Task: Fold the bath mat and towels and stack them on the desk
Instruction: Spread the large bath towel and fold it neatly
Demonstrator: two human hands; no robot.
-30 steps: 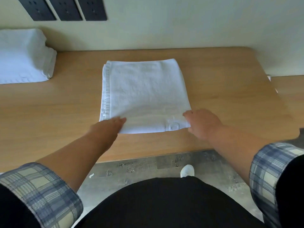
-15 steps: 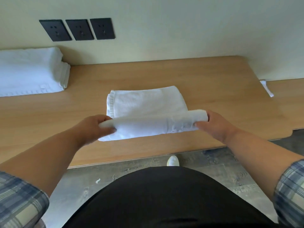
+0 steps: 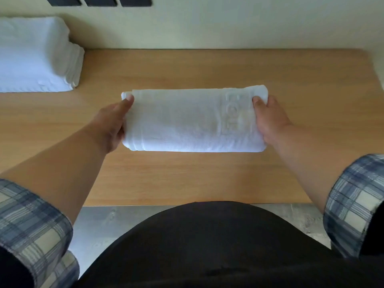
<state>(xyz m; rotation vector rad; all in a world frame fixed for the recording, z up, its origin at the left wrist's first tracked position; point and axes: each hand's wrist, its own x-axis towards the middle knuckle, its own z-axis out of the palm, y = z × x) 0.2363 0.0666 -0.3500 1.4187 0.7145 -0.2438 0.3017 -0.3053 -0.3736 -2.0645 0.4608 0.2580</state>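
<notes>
Head view: two hands are holding a folded towel (image 3: 193,121) over the middle of the desk (image 3: 187,177).
The towel is looking thick, soft and probably light, apt to sag or unfold, so taking both short ends seems best. The left hand (image 3: 112,125) is pinching its left end, thumb on top; the right hand (image 3: 270,121) is gripping the right end likewise. A white stack (image 3: 35,57) is sitting at the far left corner.

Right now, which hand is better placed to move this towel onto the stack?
Left, probably. The stack sits left on the desk, nearer the left hand; the right hand grips the folded towel at its opposite end.
</notes>
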